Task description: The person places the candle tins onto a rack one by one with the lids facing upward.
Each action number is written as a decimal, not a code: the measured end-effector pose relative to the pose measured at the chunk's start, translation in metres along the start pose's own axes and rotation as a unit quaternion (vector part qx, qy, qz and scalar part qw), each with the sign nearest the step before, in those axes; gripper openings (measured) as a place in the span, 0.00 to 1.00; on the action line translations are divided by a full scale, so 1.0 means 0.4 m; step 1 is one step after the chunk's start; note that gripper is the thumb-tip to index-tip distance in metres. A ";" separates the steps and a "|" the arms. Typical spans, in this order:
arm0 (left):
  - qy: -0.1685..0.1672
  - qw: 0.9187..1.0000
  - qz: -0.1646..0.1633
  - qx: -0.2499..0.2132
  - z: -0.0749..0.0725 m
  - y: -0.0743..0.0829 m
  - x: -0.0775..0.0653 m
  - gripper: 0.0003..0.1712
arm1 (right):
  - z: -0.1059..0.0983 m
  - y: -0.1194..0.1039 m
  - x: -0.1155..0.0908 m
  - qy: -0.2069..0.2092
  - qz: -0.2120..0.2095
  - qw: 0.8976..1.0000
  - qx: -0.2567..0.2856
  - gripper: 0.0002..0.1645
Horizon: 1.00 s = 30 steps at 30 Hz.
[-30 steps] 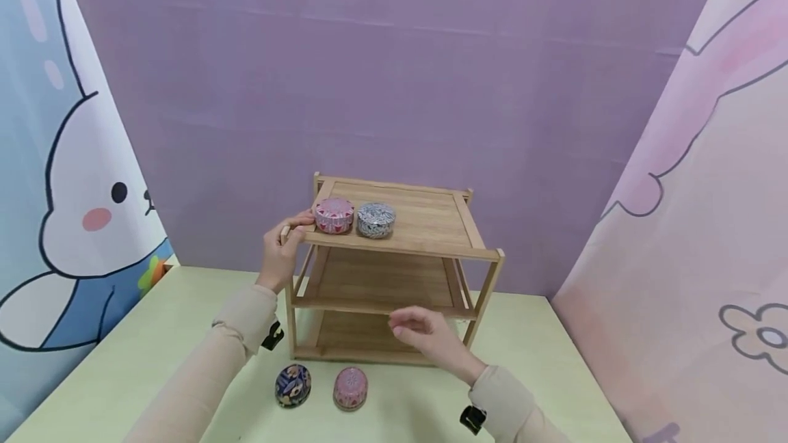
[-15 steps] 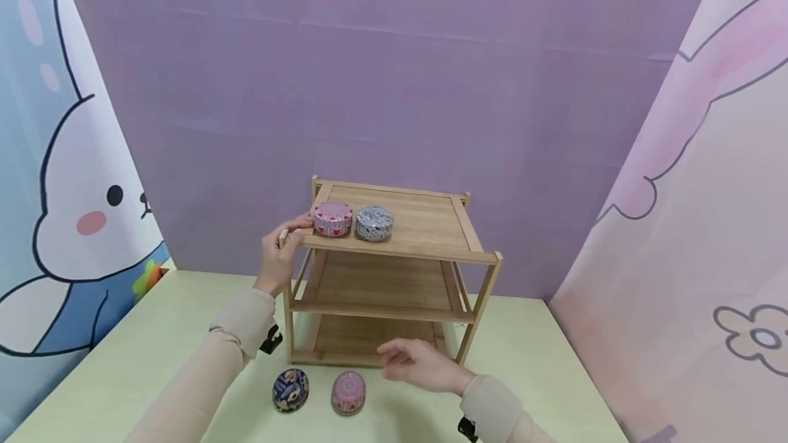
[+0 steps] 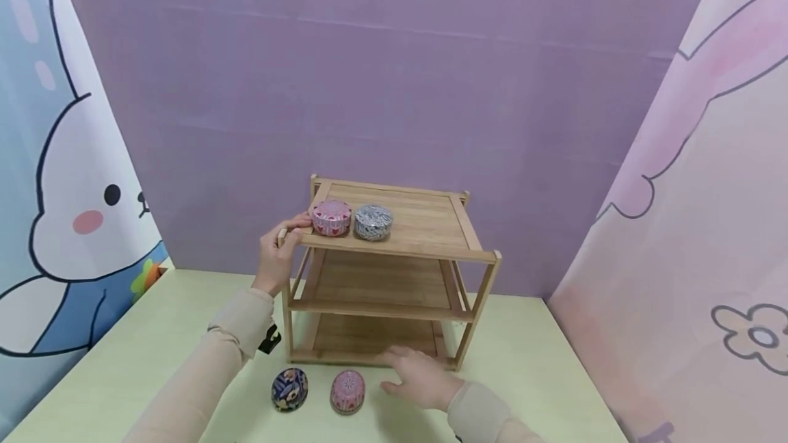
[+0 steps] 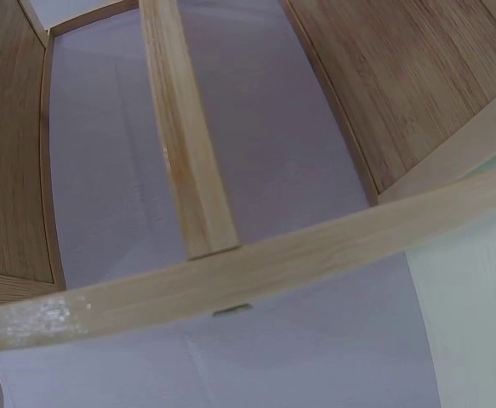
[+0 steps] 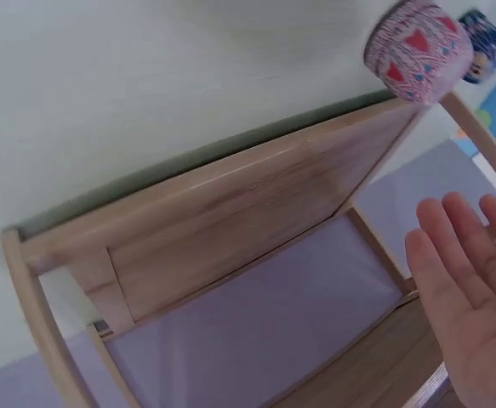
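Note:
My left hand [image 3: 277, 255] grips the front left corner of a three-tier wooden shelf rack [image 3: 394, 251], its fingertips beside a round pink tin with red hearts [image 3: 332, 218] on the top tier. A grey-white leaf-patterned tin [image 3: 373, 222] stands just right of that one. Over the table in front of the rack, my right hand [image 3: 421, 378] has its fingers extended and holds nothing. Left of it sits another pink heart tin [image 3: 347, 392], apart from the fingers; the right wrist view shows this tin [image 5: 419, 51] too. A dark blue floral tin [image 3: 290, 389] lies farther left.
The rack stands on a pale green table [image 3: 517, 361], close to a purple backdrop [image 3: 394, 87]. Printed cloth panels with cartoon rabbits flank both sides. Two lower tiers, including the middle board [image 3: 382, 282], show beneath the top.
My right hand has come down from before the middle tier to low over the table near the pink tin, its fingers straightening. My left hand and the tins stay put.

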<state>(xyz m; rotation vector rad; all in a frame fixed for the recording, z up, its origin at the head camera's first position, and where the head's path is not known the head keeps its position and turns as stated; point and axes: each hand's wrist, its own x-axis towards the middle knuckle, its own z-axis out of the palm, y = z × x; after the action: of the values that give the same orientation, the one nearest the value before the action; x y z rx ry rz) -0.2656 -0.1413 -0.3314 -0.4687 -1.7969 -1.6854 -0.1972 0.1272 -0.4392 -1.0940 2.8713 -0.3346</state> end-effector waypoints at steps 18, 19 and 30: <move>-0.002 1.000 0.009 -0.009 -0.009 -0.063 0.017 0.13 | 0.074 -0.015 0.037 0.107 -0.193 0.933 -0.284 0.25; -0.003 1.000 0.007 -0.011 -0.011 -0.072 0.019 0.13 | 0.080 -0.016 0.039 0.114 -0.200 0.925 -0.301 0.25; 0.005 1.000 0.006 -0.006 -0.011 -0.070 0.016 0.13 | 0.140 -0.046 0.081 0.144 -0.263 0.847 -0.440 0.30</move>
<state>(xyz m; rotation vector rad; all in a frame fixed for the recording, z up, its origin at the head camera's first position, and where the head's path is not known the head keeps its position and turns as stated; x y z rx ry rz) -0.2873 -0.1501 -0.3485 -0.4745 -1.7740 -1.6889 -0.2028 0.0821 -0.4887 -2.1131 2.9182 1.0147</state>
